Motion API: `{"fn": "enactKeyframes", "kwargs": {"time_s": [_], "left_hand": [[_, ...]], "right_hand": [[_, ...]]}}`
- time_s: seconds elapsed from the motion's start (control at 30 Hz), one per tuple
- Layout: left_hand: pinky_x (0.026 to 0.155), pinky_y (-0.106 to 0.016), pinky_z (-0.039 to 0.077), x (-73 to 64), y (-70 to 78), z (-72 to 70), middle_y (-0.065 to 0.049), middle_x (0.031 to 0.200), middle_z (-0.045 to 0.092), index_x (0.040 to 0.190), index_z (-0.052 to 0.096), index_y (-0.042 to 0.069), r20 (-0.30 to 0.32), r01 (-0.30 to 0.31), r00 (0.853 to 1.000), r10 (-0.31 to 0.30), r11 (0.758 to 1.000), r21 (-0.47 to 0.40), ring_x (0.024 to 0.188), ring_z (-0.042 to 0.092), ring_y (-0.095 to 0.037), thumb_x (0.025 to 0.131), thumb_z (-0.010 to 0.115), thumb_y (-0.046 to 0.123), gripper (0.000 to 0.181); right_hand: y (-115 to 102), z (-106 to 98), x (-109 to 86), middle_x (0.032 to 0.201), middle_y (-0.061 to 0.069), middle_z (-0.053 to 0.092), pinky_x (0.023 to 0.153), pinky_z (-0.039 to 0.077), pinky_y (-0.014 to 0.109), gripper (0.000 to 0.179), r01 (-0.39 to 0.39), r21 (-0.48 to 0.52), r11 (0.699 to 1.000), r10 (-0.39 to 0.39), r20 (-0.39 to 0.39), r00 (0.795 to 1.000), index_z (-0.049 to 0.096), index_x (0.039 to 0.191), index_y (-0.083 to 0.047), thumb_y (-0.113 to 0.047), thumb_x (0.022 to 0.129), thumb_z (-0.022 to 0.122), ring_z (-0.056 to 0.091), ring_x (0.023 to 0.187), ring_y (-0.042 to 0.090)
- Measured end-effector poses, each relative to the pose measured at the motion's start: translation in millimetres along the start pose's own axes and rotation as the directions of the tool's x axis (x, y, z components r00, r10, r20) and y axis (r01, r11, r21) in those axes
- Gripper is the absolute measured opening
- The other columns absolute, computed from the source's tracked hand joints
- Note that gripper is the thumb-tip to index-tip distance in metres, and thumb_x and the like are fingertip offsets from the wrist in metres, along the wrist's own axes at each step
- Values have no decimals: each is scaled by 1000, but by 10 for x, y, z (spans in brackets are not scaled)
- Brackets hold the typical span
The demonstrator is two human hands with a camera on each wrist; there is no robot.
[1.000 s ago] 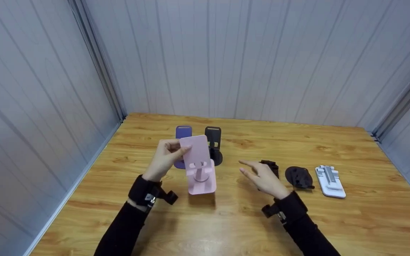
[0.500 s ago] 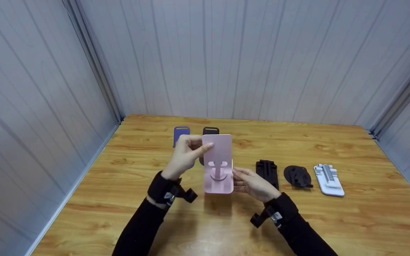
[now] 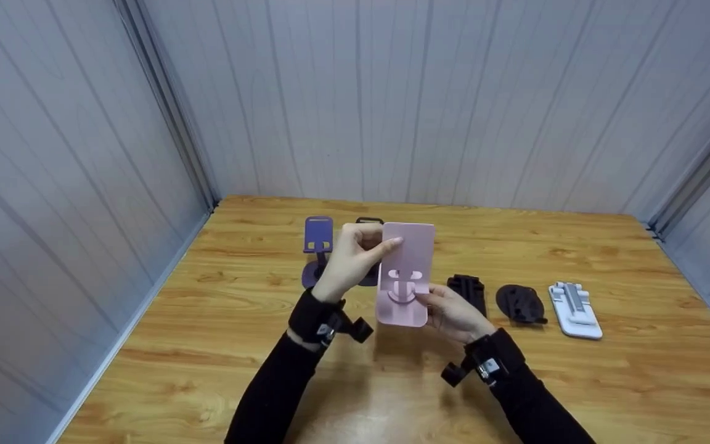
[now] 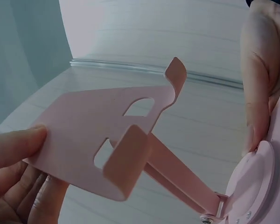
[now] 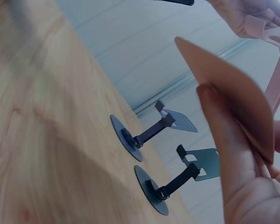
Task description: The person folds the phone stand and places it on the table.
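Above the table, both hands hold a pink phone stand (image 3: 413, 253). My left hand (image 3: 349, 259) pinches the side of its upper plate (image 4: 79, 121), thumb on the front face and fingers behind. With its thumb in front, my right hand (image 3: 457, 314) grips the base (image 5: 238, 88) at the lower right. A straight arm (image 4: 182, 179) joins plate and base, unfolded between them. The plate has two cutouts and two curled lips, seen in the left wrist view. In the right wrist view, the right fingers (image 5: 224, 130) lie along the underside of the base.
Behind the left hand stand an upright purple phone stand (image 3: 318, 233) and a dark one (image 3: 370, 220), partly hidden. To the right lie a black folded stand (image 3: 469, 290), a round-based black one (image 3: 520, 304) and a white one (image 3: 577, 314). Pale walls (image 3: 386, 111) surround the table (image 3: 176, 345).
The pink stand has moved right and slightly up with the left hand. The right hand, free a second ago, has come in and taken hold of the base.
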State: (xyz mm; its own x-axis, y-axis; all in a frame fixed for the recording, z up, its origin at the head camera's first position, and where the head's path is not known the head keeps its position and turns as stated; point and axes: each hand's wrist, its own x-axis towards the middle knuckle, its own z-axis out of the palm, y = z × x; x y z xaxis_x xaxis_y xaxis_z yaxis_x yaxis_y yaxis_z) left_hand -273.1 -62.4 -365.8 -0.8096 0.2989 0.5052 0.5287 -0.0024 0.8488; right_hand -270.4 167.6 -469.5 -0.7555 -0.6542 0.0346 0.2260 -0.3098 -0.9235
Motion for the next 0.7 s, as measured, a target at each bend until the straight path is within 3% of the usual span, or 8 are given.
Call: {"fn": "enactKeyframes", "kwargs": {"time_s": [0.17, 0.27, 0.4, 0.47, 0.57, 0.7], "left_hand": [[72, -21, 59, 78, -75, 88, -24, 96, 78, 108, 76, -14, -26, 6, 1000, -5, 1000, 15, 77, 70, -4, 100, 71, 2, 18], [69, -21, 59, 125, -176, 125, -23, 90, 76, 103, 76, -13, -35, -20, 999, 24, 993, 119, 74, 66, -5, 103, 68, 5, 19], [66, -30, 65, 150, -290, 143, -22, 87, 74, 98, 73, -11, -27, -42, 998, 49, 974, 221, 72, 70, -18, 106, 63, 5, 21], [67, -33, 67, 149, -327, 151, -24, 90, 75, 100, 73, -13, -13, -26, 999, 29, 978, 206, 77, 75, -27, 106, 61, 3, 21], [68, -32, 67, 141, -358, 173, -26, 93, 75, 102, 74, -14, 3, 10, 1000, -11, 985, 172, 80, 77, -33, 107, 61, 3, 22], [69, -36, 67, 128, -359, 205, -24, 90, 74, 97, 72, -12, 12, 23, 1000, -25, 982, 185, 77, 75, -27, 108, 60, 6, 25]], "right_hand": [[-33, -73, -4, 115, 0, 77, 88, 61, 22, 24, 0, 1, 1000, 0, -12, 1000, 72, 118, -13, -12, 114, 48, 75, 102, 11], [-38, -121, -16, 116, 2, 76, 93, 61, 25, 26, -11, 20, 1000, 12, -64, 998, 70, 119, -11, -8, 114, 44, 75, 106, 13], [-41, -163, -21, 115, 4, 77, 97, 60, 27, 24, -9, 41, 999, 15, -139, 990, 67, 121, -5, -7, 114, 44, 75, 107, 14], [-44, -177, -26, 114, 5, 77, 96, 60, 27, 23, -9, 43, 999, 16, -157, 987, 65, 123, -2, -8, 114, 44, 75, 107, 14], [-45, -214, -40, 114, 5, 77, 95, 61, 26, 22, -13, 45, 999, 20, -148, 989, 63, 125, 0, -9, 114, 46, 76, 106, 14], [-36, -293, -56, 118, 3, 76, 96, 60, 24, 19, -16, 53, 998, 20, -74, 997, 64, 124, -7, -12, 113, 49, 75, 109, 14]]}}
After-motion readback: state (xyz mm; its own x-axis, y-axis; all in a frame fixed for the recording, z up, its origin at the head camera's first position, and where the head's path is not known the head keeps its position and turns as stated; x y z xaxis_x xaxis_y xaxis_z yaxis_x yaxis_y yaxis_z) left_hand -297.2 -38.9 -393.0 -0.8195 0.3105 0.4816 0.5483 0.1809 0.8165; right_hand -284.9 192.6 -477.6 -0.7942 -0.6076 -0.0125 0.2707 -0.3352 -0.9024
